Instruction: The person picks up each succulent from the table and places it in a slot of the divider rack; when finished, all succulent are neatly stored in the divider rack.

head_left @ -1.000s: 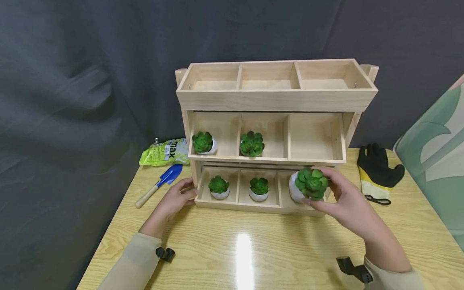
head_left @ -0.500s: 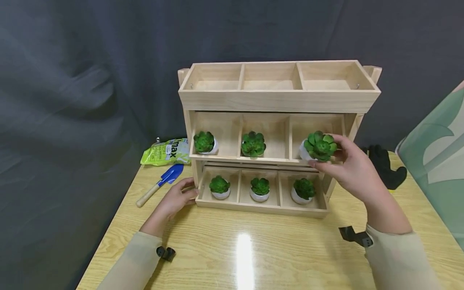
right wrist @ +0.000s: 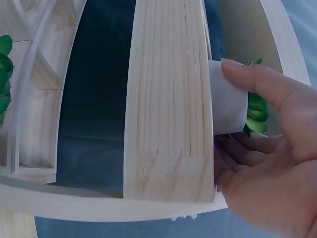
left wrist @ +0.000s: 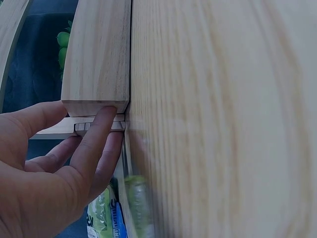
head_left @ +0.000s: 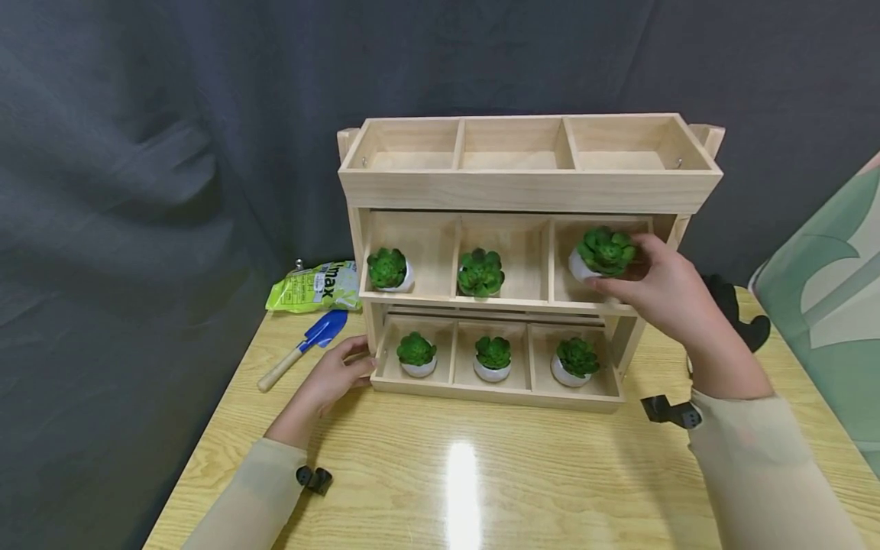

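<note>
A three-tier wooden plant stand is on the table, each tier split into three compartments. My right hand holds a potted succulent inside the right compartment of the middle tier. Its white pot tilts sideways behind the tier's front board in the right wrist view, thumb on one side and fingers on the other. My left hand grips the left end of the bottom tier; the left wrist view has the thumb and fingers around its board corner.
Succulents stand in the middle tier's left and centre compartments, and in all three below. At left lie a blue trowel and a green bag. A black glove is at right, partly behind my arm.
My right hand has risen from in front of the bottom tier into the middle tier's right compartment, carrying the succulent. The left hand has stayed at the stand's lower left.
</note>
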Tool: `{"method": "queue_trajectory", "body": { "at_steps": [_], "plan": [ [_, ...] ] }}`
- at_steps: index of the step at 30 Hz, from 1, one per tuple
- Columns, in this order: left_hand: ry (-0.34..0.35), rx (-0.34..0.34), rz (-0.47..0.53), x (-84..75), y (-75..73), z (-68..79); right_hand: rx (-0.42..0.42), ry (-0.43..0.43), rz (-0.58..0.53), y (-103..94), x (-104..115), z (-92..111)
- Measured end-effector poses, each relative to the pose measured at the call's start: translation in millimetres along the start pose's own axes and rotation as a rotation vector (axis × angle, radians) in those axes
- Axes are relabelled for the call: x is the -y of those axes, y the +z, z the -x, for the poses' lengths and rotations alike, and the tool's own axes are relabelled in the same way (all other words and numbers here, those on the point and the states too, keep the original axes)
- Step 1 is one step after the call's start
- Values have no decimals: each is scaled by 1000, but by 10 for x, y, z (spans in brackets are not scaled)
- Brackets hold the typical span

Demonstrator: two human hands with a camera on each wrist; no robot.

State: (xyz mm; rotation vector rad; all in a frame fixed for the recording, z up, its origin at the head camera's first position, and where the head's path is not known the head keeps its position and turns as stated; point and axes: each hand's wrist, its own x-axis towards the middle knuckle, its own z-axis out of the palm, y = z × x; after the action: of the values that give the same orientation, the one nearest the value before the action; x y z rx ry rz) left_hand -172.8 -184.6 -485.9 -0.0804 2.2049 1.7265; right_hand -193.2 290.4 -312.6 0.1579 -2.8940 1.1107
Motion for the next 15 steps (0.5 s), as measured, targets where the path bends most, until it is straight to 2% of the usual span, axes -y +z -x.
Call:
{"method": "queue_trajectory", "body": {
  "at_steps": [6,15],
  "plan": [
    [-6,-5,1,-4,-2,-4,10,-8,41,28,54,-85],
    [-5,0,0,3,-2,-8,20,-73,53,63,86,-215]
  ]
}}
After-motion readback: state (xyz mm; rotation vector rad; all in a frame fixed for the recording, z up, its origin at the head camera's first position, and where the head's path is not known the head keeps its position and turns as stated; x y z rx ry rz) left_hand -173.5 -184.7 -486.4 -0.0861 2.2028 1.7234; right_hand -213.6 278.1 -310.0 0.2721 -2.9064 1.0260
